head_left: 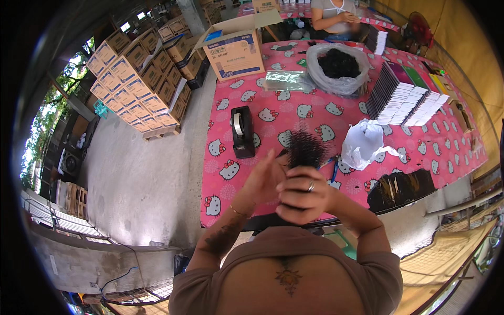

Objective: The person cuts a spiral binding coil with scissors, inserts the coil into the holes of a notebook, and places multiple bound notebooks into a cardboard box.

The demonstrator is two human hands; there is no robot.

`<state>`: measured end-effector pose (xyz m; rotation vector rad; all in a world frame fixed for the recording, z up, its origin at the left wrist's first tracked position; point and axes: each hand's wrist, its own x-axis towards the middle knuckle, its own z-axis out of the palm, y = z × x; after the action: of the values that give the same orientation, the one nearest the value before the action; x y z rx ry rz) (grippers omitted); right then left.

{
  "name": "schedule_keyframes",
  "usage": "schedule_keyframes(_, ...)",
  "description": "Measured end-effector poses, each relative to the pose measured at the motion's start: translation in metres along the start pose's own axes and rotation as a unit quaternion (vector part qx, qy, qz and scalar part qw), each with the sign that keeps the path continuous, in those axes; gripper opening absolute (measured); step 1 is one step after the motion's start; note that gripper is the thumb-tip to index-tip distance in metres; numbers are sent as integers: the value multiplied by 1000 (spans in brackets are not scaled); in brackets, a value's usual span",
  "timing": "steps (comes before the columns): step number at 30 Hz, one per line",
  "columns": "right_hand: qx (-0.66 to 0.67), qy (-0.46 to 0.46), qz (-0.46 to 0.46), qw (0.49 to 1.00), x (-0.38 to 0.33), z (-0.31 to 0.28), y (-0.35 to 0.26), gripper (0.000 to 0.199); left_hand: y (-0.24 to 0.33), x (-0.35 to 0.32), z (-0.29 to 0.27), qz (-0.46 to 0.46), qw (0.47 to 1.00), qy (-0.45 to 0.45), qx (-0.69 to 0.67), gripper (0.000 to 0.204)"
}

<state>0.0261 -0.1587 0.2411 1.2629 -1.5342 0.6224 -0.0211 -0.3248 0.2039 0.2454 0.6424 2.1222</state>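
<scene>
A bundle of black spiral coils (306, 149) stands upright in front of me, above the near part of the table. My right hand (302, 197) wraps around its lower end, with a ring on one finger. Close against the left side of the bundle is my left hand (264, 177), its fingers stretched out and slightly curved; whether they touch the coils is hard to make out. A black tape dispenser (242, 132) with a roll of tape lies just to the left. Part of a blue object (334, 169) shows right of the bundle.
A pink patterned cloth (220, 173) covers the table. On it are a crumpled white plastic bag (363, 143), stacked notebooks (399, 97), a clear bag of black coils (336, 68), clear plastic sheets (287, 81) and an open carton (236, 55). Stacked boxes (131, 84) stand left; another person (336, 18) works opposite.
</scene>
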Motion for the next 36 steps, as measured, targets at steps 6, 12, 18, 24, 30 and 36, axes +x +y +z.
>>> schedule_keyframes(6,-31,-150,-73,986,-7,4,-17,23,9,-10,72,4,969,92,229,42)
schedule_keyframes(12,-72,-130,-79,986,-20,13,-27,18,10,-11,70,9,939,86,334,36)
schedule_keyframes(18,-84,-125,-69,986,-34,18,-28,18,11,-8,70,18,921,109,374,30)
schedule_keyframes(24,-59,-124,-45,990,-35,19,-27,22,8,-3,66,9,932,132,336,33)
schedule_keyframes(30,-47,-216,-13,975,-20,14,-30,25,4,-5,65,-48,974,104,196,60)
schedule_keyframes(36,-37,-278,44,959,-1,11,-39,29,-7,-2,57,-63,991,63,95,60)
